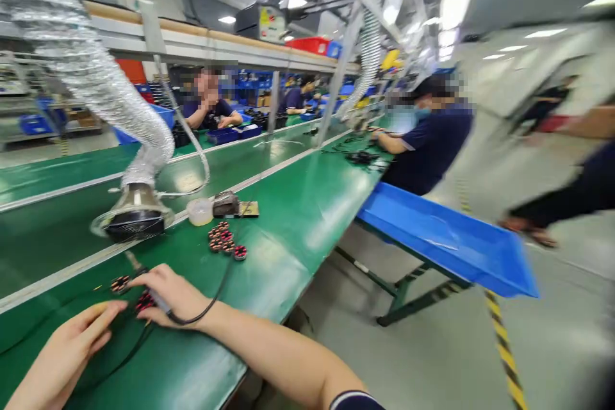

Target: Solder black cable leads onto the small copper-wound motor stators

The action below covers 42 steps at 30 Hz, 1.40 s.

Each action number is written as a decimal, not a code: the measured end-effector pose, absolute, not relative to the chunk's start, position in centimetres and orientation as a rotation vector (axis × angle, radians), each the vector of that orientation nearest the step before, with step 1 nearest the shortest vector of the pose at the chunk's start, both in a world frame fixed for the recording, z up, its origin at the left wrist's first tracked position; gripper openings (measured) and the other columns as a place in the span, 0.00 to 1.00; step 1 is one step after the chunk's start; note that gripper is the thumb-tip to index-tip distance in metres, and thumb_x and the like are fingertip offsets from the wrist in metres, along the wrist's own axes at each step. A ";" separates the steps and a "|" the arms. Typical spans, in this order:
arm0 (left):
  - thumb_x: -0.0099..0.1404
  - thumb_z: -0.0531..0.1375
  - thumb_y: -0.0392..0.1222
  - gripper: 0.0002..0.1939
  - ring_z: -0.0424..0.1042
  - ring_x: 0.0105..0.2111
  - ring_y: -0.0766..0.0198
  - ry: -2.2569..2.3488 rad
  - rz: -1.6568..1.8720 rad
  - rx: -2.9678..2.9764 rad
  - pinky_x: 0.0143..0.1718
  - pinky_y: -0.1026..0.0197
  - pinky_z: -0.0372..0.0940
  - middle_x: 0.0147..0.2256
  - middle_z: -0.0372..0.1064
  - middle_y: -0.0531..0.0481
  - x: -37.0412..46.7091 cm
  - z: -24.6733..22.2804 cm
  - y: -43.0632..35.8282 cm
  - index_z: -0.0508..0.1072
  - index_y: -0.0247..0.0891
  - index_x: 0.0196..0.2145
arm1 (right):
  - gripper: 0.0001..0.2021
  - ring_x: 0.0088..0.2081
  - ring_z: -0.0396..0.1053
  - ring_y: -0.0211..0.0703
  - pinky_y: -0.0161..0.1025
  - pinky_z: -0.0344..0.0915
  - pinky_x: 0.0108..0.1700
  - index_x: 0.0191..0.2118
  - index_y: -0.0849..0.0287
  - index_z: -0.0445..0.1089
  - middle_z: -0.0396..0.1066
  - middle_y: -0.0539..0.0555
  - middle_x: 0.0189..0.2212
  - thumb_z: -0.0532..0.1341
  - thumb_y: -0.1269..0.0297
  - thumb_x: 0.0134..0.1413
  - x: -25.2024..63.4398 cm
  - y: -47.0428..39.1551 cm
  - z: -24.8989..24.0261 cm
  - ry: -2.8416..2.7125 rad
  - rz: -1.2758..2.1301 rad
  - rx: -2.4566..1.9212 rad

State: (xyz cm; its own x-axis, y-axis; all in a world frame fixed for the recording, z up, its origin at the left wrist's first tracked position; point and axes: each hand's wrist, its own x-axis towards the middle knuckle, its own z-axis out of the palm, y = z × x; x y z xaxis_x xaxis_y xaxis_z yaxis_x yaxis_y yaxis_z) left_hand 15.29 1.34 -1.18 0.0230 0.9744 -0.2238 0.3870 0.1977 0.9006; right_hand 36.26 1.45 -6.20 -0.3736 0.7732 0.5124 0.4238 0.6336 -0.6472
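A pen-shaped soldering tool with a grey handle (pixel 161 301) lies within the right hand (pixel 177 298), whose fingers are clamped around it; its metal tip points away from the body. A red-and-black wound ring core (pixel 145 301) sits under this hand, beside the fingers; whether they grip it cannot be told. A copper-and-black wound ring core (pixel 120 284) is just beyond the fingertips. The left hand (pixel 72 341) has its thumb and index finger close together near the cores; whether a thin wire is clamped between them cannot be determined. Hazard: if the tip is hot, a slip of the handle could burn the left fingers or mark a winding. Drag from the black cable (pixel 195 319), which loops over the right forearm, could deflect the tip. An unsupported core could roll or turn under side pressure. The surface is a glossy green bench (pixel 273 269). Beyond the hands stand a cluster of small wound cores (pixel 221 238), a round translucent dish (pixel 199 211) and a silver corrugated duct (pixel 137 122) with a flared hood. A long blue plastic tray (pixel 456 256) adjoins the bench edge; a masked co-worker in dark clothing (pixel 435 138) works farther along.
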 end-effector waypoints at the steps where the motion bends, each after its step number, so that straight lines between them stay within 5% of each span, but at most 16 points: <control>1: 0.40 0.70 0.71 0.30 0.74 0.45 0.48 1.465 0.791 1.351 0.41 0.53 0.72 0.44 0.80 0.46 15.2 0.0 0.8 0.81 0.46 0.32 | 0.31 0.51 0.68 0.43 0.38 0.68 0.54 0.63 0.50 0.60 0.62 0.54 0.50 0.70 0.61 0.56 36.3 1.2 -6.2 -1.982 0.547 -0.933; 4: 0.54 0.65 0.68 0.30 0.74 0.39 0.53 1.420 0.878 1.493 0.43 0.54 0.70 0.45 0.78 0.42 14.8 2.1 -0.7 0.81 0.38 0.40 | 0.32 0.51 0.68 0.44 0.41 0.67 0.55 0.62 0.50 0.61 0.62 0.54 0.51 0.70 0.70 0.53 36.3 0.8 -6.6 -1.888 0.599 -0.924; 10: 0.73 0.48 0.58 0.25 0.69 0.25 0.60 1.578 0.588 1.980 0.31 0.60 0.61 0.23 0.71 0.51 15.6 1.3 -3.6 0.79 0.40 0.37 | 0.30 0.49 0.69 0.44 0.43 0.68 0.55 0.61 0.51 0.61 0.63 0.55 0.52 0.67 0.75 0.53 36.1 0.2 -7.4 -1.851 0.641 -0.941; 17: 0.66 0.61 0.48 0.11 0.71 0.34 0.59 1.406 0.489 2.183 0.37 0.60 0.60 0.36 0.75 0.47 17.2 -1.0 -4.5 0.79 0.40 0.34 | 0.27 0.45 0.71 0.43 0.44 0.70 0.53 0.60 0.51 0.63 0.64 0.55 0.50 0.65 0.74 0.55 36.2 -0.3 -7.3 -1.810 0.645 -0.990; 23: 0.65 0.60 0.50 0.13 0.69 0.29 0.62 1.320 0.622 1.713 0.32 0.61 0.59 0.29 0.76 0.49 16.1 -1.5 -3.1 0.75 0.37 0.31 | 0.27 0.44 0.71 0.44 0.45 0.71 0.52 0.59 0.51 0.64 0.64 0.55 0.49 0.65 0.75 0.54 35.9 -0.3 -8.0 -1.786 0.667 -0.961; 29: 0.54 0.70 0.51 0.19 0.69 0.27 0.64 1.307 0.846 1.259 0.32 0.62 0.60 0.27 0.75 0.49 15.2 -1.5 -2.0 0.77 0.34 0.36 | 0.28 0.45 0.72 0.43 0.45 0.71 0.53 0.59 0.50 0.64 0.64 0.55 0.50 0.66 0.73 0.53 34.9 -0.9 -7.8 -1.777 0.758 -0.896; 32: 0.51 0.71 0.52 0.19 0.67 0.27 0.64 1.325 0.870 1.236 0.31 0.62 0.60 0.28 0.75 0.49 15.0 -1.6 -1.9 0.79 0.34 0.33 | 0.25 0.49 0.72 0.45 0.47 0.71 0.55 0.58 0.50 0.65 0.66 0.56 0.51 0.66 0.71 0.56 34.4 -1.3 -6.9 -1.732 0.767 -0.835; 42: 0.55 0.69 0.51 0.15 0.69 0.30 0.63 1.200 0.891 1.342 0.37 0.60 0.61 0.27 0.74 0.49 15.2 -2.6 -2.2 0.80 0.34 0.31 | 0.19 0.38 0.76 0.39 0.44 0.75 0.48 0.56 0.53 0.65 0.67 0.55 0.47 0.64 0.65 0.59 34.0 -1.6 -5.5 -1.556 0.930 -0.811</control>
State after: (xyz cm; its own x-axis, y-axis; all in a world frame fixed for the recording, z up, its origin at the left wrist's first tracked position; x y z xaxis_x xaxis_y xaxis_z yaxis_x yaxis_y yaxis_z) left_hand 15.16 -2.16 -2.58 0.2120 0.9700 -0.1189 0.1664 0.0841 0.9825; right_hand 33.99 -1.63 -5.53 -0.1691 0.8778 0.4481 0.0205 0.4577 -0.8889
